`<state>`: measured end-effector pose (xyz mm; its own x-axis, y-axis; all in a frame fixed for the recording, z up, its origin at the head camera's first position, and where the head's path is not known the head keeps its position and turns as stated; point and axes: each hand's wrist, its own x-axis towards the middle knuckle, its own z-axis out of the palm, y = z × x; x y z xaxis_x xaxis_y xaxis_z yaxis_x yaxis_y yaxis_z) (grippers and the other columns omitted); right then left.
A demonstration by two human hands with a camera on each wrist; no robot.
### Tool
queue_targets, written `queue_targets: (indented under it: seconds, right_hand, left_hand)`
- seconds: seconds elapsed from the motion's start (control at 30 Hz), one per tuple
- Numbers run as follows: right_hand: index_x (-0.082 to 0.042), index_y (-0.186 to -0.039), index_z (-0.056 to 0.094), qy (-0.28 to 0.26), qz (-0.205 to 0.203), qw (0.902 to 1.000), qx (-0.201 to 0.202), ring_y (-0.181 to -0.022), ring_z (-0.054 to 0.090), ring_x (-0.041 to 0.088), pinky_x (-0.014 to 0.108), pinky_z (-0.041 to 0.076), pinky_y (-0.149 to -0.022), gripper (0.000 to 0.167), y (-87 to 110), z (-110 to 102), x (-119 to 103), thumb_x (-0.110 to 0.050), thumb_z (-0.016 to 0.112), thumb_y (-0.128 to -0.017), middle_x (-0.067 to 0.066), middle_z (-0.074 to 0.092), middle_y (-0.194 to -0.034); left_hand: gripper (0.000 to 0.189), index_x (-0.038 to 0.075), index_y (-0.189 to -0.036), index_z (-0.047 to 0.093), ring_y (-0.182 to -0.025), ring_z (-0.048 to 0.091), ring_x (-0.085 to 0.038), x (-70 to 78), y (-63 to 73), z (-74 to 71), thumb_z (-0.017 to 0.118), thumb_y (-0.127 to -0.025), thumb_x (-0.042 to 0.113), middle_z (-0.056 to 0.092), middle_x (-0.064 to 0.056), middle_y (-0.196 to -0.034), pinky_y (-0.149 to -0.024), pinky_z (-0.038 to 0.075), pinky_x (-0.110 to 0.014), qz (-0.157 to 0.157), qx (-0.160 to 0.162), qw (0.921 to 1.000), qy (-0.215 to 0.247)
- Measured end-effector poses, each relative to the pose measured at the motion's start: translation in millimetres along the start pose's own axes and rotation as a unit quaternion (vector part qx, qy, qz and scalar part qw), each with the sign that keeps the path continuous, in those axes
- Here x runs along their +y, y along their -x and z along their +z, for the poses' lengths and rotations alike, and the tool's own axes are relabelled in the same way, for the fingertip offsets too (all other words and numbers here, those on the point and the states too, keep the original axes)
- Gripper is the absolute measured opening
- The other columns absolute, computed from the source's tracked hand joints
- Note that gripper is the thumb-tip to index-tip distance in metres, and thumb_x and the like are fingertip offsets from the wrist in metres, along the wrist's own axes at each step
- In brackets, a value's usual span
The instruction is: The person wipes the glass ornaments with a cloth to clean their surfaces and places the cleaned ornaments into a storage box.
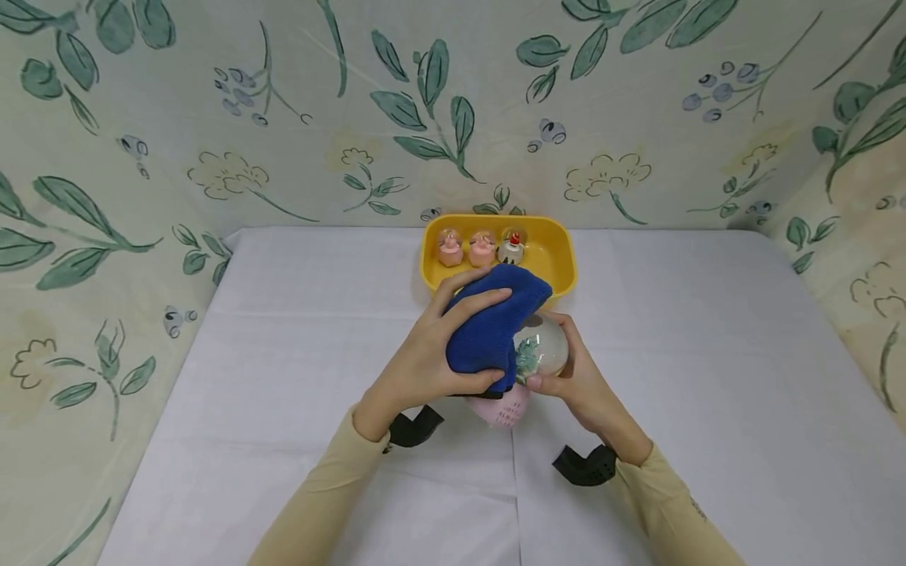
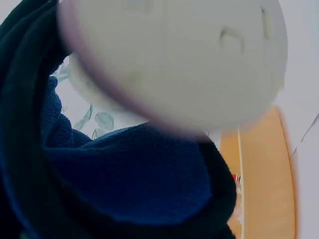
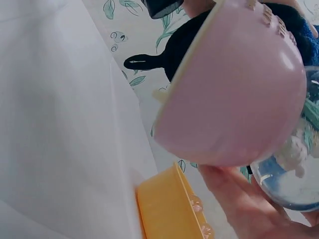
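Observation:
A snow globe with a clear ball and a rounded pink base is held above the table, tilted so its base points toward the person. My right hand grips the clear ball, thumb at its near side. My left hand holds a plush blue cloth with black trim, fingers spread over its top and thumb below. The cloth lies against the ball's left side and hides part of it. A black hanging loop on the cloth shows in the right wrist view. White figures inside the ball are partly visible.
Behind the hands stands a yellow tray near the table's back edge. Inside it are two pink figurines and a white one with a red top. A white cloth covers the table; a leaf-patterned curtain hangs behind.

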<state>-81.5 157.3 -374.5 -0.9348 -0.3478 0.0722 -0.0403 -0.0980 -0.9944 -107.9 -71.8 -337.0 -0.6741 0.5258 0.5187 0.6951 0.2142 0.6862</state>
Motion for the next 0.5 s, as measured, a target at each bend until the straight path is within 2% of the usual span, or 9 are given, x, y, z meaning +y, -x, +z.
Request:
queue_targets:
  seconds: [0.1, 0.2, 0.37, 0.5]
  right_hand:
    - [-0.006, -0.130, 0.035, 0.010, -0.008, 0.9991, 0.040, -0.109, 0.048, 0.022, 0.027, 0.050, -0.083, 0.066, 1.4, -1.6, -4.6, -0.013, 0.074, -0.078, 0.015, 0.039, -0.129]
    - [-0.005, -0.130, 0.038, 0.036, -0.018, 0.9970, 0.066, -0.113, 0.043, 0.023, 0.024, 0.048, -0.085, 0.061, 2.0, -4.8, -9.8, -0.005, 0.070, -0.078, 0.011, 0.041, -0.130]
    - [0.000, -0.137, 0.029, 0.092, -0.015, 0.9919, 0.085, -0.118, 0.036, 0.023, 0.019, 0.040, -0.092, 0.072, 1.3, -7.5, -20.1, 0.005, 0.067, -0.076, 0.010, 0.035, -0.135]
    - [-0.005, -0.143, 0.023, 0.116, -0.022, 0.9887, 0.092, -0.121, 0.036, 0.023, 0.017, 0.043, -0.092, 0.082, 0.6, -8.3, -25.1, 0.008, 0.066, -0.075, 0.011, 0.030, -0.141]
  left_hand:
    - [0.080, 0.020, -0.138, 0.044, -0.131, 0.033, -0.025, -2.8, 1.8, -4.9, 0.085, -0.070, 0.019, 0.023, -0.003, -0.152, -0.095, 0.045, -0.045, -0.006, 0.013, 0.9999, 0.004]
    - [0.081, 0.020, -0.139, 0.044, -0.130, 0.035, -0.026, -4.5, 4.0, -10.8, 0.085, -0.069, 0.018, 0.024, -0.003, -0.152, -0.095, 0.045, -0.046, -0.016, 0.025, 0.9996, 0.002]
    - [0.081, 0.021, -0.139, 0.043, -0.131, 0.034, -0.025, -6.1, 7.9, -16.7, 0.085, -0.070, 0.018, 0.024, 0.000, -0.152, -0.097, 0.043, -0.048, -0.045, 0.037, 0.9983, -0.006]
    - [0.079, 0.022, -0.140, 0.043, -0.130, 0.035, -0.026, -6.2, 9.7, -16.3, 0.083, -0.073, 0.020, 0.024, 0.000, -0.152, -0.097, 0.043, -0.048, -0.073, 0.035, 0.9967, -0.011]
